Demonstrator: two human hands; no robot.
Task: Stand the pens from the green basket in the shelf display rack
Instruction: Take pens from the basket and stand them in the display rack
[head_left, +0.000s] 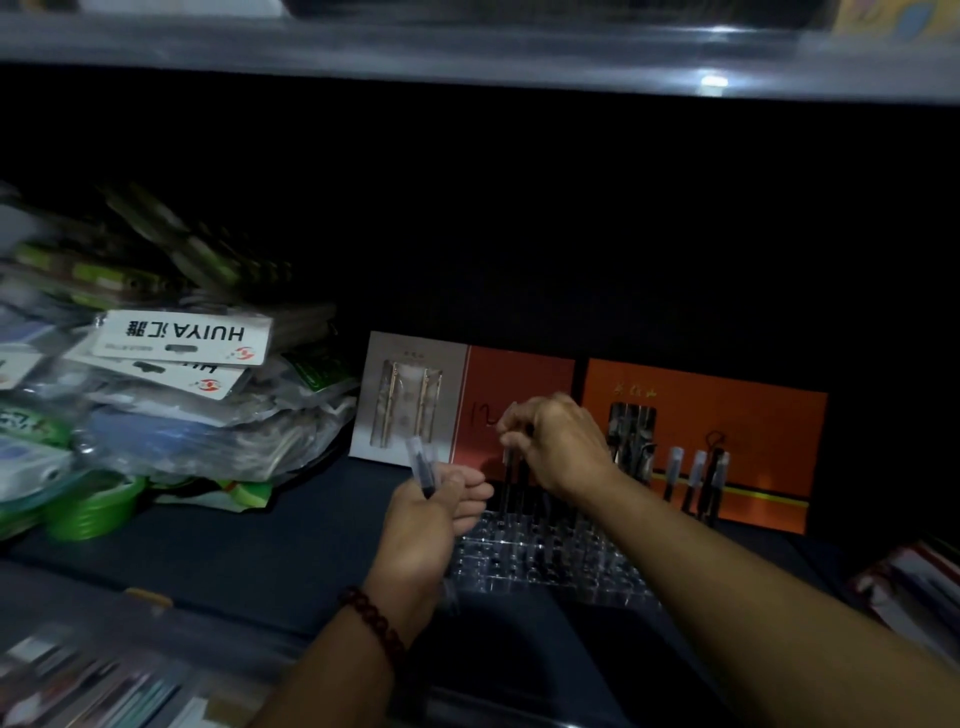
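A clear plastic display rack (545, 561) with rows of holes sits on the dark shelf in front of me. Several black pens with clear caps (693, 475) stand in it at the right. My right hand (558, 447) reaches over the rack's back row and pinches the top of an upright pen (508, 470). My left hand (431, 512), with a bead bracelet on the wrist, grips a small bunch of pens (422, 462) just left of the rack. The green basket is out of view.
Orange gift boxes (727, 421) and a grey pen box (410, 400) lean against the dark back wall behind the rack. A heap of packaged goods (171, 384) and green tape rolls (91, 512) fills the left. Booklets (914, 587) lie at the right; a shelf board (467, 47) hangs overhead.
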